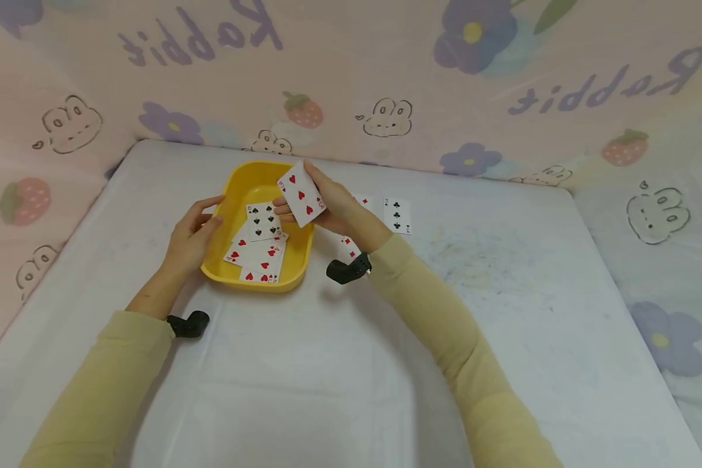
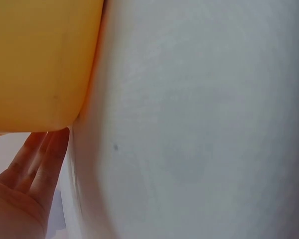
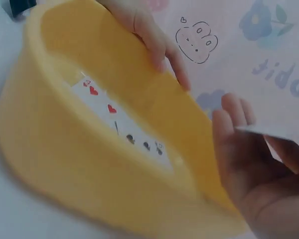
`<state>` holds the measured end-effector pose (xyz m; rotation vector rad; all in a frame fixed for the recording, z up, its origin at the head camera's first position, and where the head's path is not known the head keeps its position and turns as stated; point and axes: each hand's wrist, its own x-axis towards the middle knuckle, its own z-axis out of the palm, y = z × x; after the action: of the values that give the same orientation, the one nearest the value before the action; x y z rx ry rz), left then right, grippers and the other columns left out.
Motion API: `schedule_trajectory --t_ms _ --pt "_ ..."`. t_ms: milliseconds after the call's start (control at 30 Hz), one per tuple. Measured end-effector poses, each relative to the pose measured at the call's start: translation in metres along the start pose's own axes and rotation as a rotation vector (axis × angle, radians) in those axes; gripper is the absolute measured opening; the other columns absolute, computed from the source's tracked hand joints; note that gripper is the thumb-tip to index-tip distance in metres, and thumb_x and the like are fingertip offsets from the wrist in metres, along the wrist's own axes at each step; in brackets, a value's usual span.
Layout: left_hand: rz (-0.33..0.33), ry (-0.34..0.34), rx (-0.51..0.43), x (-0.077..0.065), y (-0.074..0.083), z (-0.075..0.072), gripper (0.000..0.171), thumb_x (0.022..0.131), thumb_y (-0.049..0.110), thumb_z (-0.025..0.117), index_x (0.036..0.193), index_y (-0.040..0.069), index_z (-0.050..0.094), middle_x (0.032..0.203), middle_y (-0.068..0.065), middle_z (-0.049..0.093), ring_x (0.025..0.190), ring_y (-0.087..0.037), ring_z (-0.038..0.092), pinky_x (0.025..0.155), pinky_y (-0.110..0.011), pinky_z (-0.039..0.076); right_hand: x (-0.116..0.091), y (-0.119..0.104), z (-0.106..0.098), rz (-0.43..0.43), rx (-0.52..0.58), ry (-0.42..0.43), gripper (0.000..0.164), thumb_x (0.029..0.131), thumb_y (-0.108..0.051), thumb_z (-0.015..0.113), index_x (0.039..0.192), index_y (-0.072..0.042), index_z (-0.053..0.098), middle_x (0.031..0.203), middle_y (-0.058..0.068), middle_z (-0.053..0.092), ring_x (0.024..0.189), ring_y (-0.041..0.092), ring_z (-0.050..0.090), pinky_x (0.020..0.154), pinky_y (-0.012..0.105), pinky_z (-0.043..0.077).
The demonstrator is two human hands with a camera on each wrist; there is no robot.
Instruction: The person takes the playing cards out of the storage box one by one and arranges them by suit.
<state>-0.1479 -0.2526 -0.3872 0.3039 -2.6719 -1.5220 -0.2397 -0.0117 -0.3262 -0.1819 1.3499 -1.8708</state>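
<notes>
In the head view a yellow plastic bin (image 1: 210,270) stands on the table, with several playing cards inside; a six of spades (image 1: 263,222) lies on top of heart cards (image 1: 254,252). My left hand (image 1: 188,237) is at the bin's left side, its fairly straight fingers touching the outer wall, as the left wrist view shows. Over the bin's right rim, my right hand (image 1: 333,205) pinches a playing card (image 1: 300,194) with three red hearts, tilted and face up. The right wrist view shows this card (image 3: 269,132) nearly edge-on, above the palm.
Right of the bin, a three of clubs (image 1: 398,216) lies face up on the white-covered table (image 1: 327,383). Diamond cards (image 1: 349,250) are partly hidden by my right arm. A patterned cloth (image 1: 351,71) hangs behind the table. Each wrist wears a black device (image 1: 348,268).
</notes>
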Motion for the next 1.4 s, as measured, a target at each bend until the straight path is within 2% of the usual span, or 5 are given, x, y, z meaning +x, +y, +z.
schedule_trajectory --t_ms 467,767,967,1200,1400 --pt "-0.009 -0.008 0.013 0.001 -0.001 0.000 0.046 0.102 0.039 0.036 0.147 0.035 0.035 0.137 -0.019 0.047 0.115 -0.031 0.045 0.092 -0.033 0.043 -0.029 0.009 -0.051 -0.058 -0.018 0.311 0.033 0.098 -0.015 0.033 0.124 0.001 0.045 0.110 0.027 0.062 0.082 0.029 0.070 0.098 0.051 0.044" --pt "-0.001 -0.010 0.015 0.000 -0.001 -0.001 0.046 0.102 0.038 0.036 0.148 0.034 0.035 0.137 -0.020 0.046 0.115 -0.031 0.044 0.094 -0.039 0.043 -0.046 0.020 -0.085 -0.129 -0.265 0.453 0.037 0.096 -0.014 0.048 0.133 -0.008 0.045 0.121 0.016 0.061 0.086 0.015 0.065 0.083 0.027 0.051" --pt "0.009 -0.012 0.020 0.000 0.001 0.000 0.046 0.102 0.038 0.036 0.148 0.034 0.035 0.137 -0.021 0.046 0.114 -0.032 0.044 0.094 -0.039 0.044 -0.061 0.022 -0.110 -0.167 -0.479 0.558 0.017 0.093 -0.019 0.056 0.102 -0.007 0.050 0.090 -0.001 0.046 0.082 0.012 0.040 0.076 0.026 0.035" --pt "0.023 -0.009 0.025 0.000 -0.001 0.000 0.046 0.102 0.037 0.036 0.147 0.032 0.036 0.136 -0.022 0.047 0.110 -0.030 0.047 0.087 -0.031 0.045 -0.074 0.016 -0.135 -0.125 -0.493 0.650 0.051 0.090 -0.012 0.061 0.137 -0.005 0.043 0.136 0.009 0.051 0.118 0.015 0.045 0.102 0.032 0.036" --pt "0.031 -0.010 0.023 0.001 -0.001 0.000 0.046 0.102 0.036 0.036 0.147 0.031 0.036 0.135 -0.023 0.048 0.107 -0.027 0.047 0.084 -0.025 0.044 -0.082 0.018 -0.153 -0.119 -0.514 0.668 0.053 0.088 -0.006 0.064 0.137 -0.011 0.044 0.128 0.014 0.059 0.094 0.010 0.059 0.083 0.025 0.046"
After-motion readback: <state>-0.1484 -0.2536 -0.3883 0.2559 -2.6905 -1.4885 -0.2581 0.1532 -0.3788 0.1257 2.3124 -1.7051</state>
